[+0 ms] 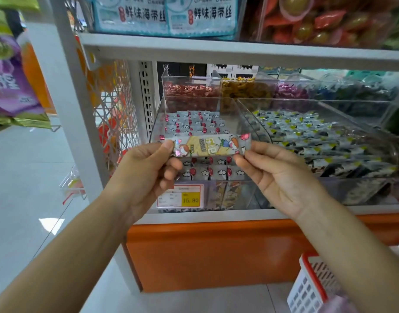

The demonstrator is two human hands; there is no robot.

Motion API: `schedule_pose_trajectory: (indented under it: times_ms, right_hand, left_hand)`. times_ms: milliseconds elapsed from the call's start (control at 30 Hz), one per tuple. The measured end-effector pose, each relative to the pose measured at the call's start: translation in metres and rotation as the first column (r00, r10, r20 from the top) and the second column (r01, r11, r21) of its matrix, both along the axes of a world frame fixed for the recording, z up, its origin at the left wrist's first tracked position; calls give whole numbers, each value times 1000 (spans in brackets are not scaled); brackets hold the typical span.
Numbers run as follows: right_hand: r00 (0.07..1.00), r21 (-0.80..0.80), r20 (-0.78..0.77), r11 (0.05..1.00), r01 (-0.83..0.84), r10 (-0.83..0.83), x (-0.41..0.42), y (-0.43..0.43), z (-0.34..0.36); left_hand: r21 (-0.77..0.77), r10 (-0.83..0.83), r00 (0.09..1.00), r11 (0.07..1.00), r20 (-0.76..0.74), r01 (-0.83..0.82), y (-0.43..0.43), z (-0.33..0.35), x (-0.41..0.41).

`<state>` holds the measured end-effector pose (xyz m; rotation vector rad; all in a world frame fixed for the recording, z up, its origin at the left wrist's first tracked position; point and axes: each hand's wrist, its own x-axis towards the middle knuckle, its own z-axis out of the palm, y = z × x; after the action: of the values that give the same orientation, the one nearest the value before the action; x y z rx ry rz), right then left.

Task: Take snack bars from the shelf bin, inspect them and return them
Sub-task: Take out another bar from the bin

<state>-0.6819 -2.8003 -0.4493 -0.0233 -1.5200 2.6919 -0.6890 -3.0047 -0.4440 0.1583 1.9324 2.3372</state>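
Silver foil wraps the snack bar [211, 145], which lies level and crosswise in front of the clear bin [156, 123], printed with cartoon figures and a pale yellow panel. In the head view, the left hand [146, 175] pinches the bar's left end between thumb and fingers, and the right hand [277, 175] pinches its right end the same way, so both hands are closed on the one bar. Behind and below it, the bin is packed with many more bars in matching grey wrappers with red and white marks. A price tag [180, 196] with a yellow patch sits on the bin's near face, just under the left hand. To the right stands a second clear bin [374, 141] of dark and silver packets. Farther back are small bins of red and yellow sweets. A white and red basket [311, 283] shows at the near right, on the floor side of the orange shelf base [205, 251].
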Motion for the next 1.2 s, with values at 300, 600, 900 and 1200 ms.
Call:
schedule_pose_trajectory:
  times_ms: [300,600,900,1200]
  right_hand:
    - [981,317,-162,935,158,-110,5,-3,4]
    - [982,471,-191,878,87,5,1,-5,-6]
    - [956,565,-294,804,184,-12,3,-3,-5]
    - [899,712,-438,606,355,-11,0,-2,-7]
  left_hand:
    - [-248,-122,964,967,-238,61,1,-4,5]
    - [-189,-75,980,981,-182,40,-2,-5,2]
    - [-255,-93,967,966,-239,30,-2,-1,5]
    - [-482,-117,946,875,-302,-46,1,-3,6]
